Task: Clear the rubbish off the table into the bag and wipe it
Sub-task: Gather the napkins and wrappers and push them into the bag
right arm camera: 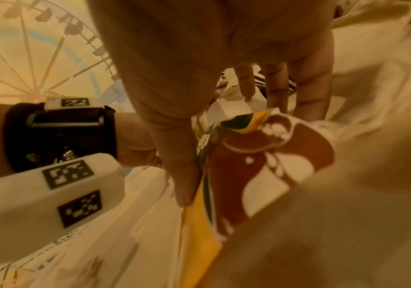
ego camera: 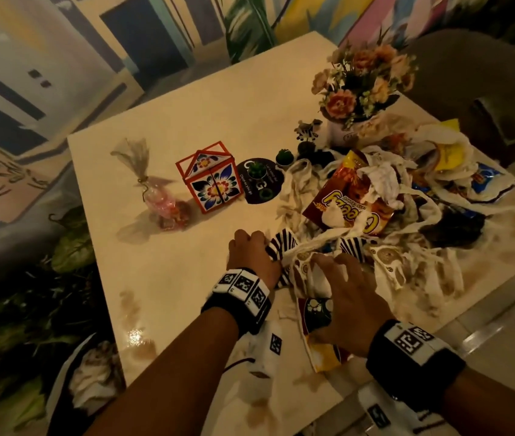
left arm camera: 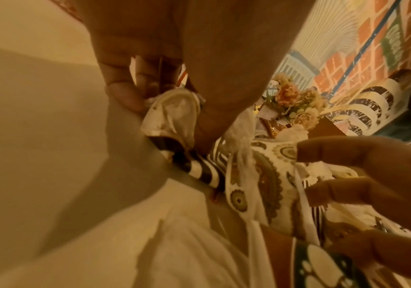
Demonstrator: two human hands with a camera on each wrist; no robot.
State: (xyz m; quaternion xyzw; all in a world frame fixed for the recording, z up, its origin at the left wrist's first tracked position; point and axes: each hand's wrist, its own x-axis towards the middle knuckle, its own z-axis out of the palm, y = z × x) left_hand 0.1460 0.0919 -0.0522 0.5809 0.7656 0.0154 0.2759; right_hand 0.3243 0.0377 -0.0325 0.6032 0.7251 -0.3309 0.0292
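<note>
A heap of rubbish covers the right of the cream table [ego camera: 187,278]: a red snack bag [ego camera: 344,196], crumpled tissues and plastic bags. My left hand [ego camera: 250,250] is curled on a black-and-white striped wrapper [ego camera: 283,243] at the heap's near edge. In the left wrist view its fingers [left arm camera: 125,97] pinch a crumpled tissue [left arm camera: 172,109] together with the striped wrapper [left arm camera: 199,169]. My right hand [ego camera: 341,281] lies spread over a patterned paper [ego camera: 303,259] and a red-and-yellow wrapper [ego camera: 316,313]. Its thumb [right arm camera: 184,175] rests along the red-and-yellow wrapper [right arm camera: 261,155].
A flower pot [ego camera: 363,86], small cactus pots [ego camera: 256,169], a floral box [ego camera: 212,177] and a sweets packet [ego camera: 161,202] stand mid-table. Brown stains [ego camera: 133,309] mark the near left. A bag holding tissue [ego camera: 92,382] hangs off the table's near-left corner.
</note>
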